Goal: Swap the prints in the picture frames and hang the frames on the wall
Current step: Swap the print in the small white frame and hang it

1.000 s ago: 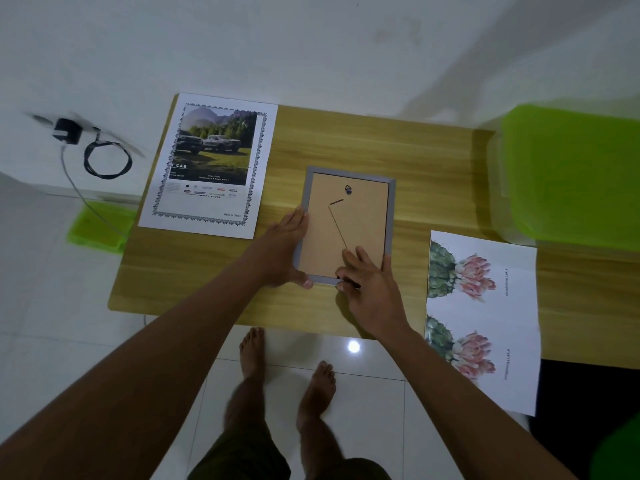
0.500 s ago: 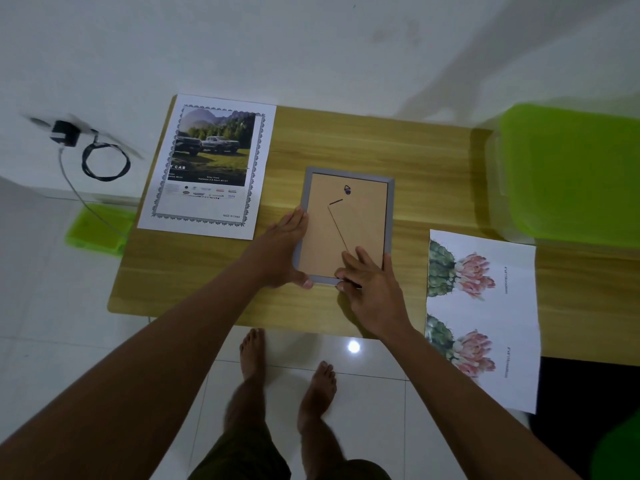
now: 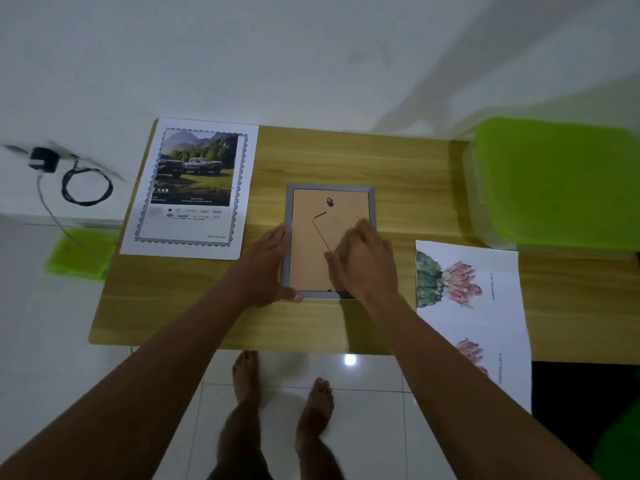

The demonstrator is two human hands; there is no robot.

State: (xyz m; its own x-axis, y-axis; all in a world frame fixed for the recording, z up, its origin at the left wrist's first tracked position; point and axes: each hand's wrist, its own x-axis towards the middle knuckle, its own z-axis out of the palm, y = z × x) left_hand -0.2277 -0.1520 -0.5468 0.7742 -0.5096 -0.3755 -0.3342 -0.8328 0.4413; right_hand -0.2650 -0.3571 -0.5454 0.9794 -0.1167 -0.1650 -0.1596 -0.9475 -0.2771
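Left hand [image 3: 266,268] flat, fingers straight along the left rail of the frame [image 3: 330,187], thumb at its near corner; right hand [image 3: 363,261] over the backing board [image 3: 308,244], blurred — grip cannot be told. Risk: braced one side only, the frame, back-up on the table [image 3: 346,157], could skid under a hard push toward the cactus print [image 3: 464,289] on its right. Half a second ago the right hand sat at the frame's near rail.

Wooden table [image 3: 346,157] carries a truck print [image 3: 194,188], a face-down grey frame [image 3: 308,244] and a flower print [image 3: 464,282]
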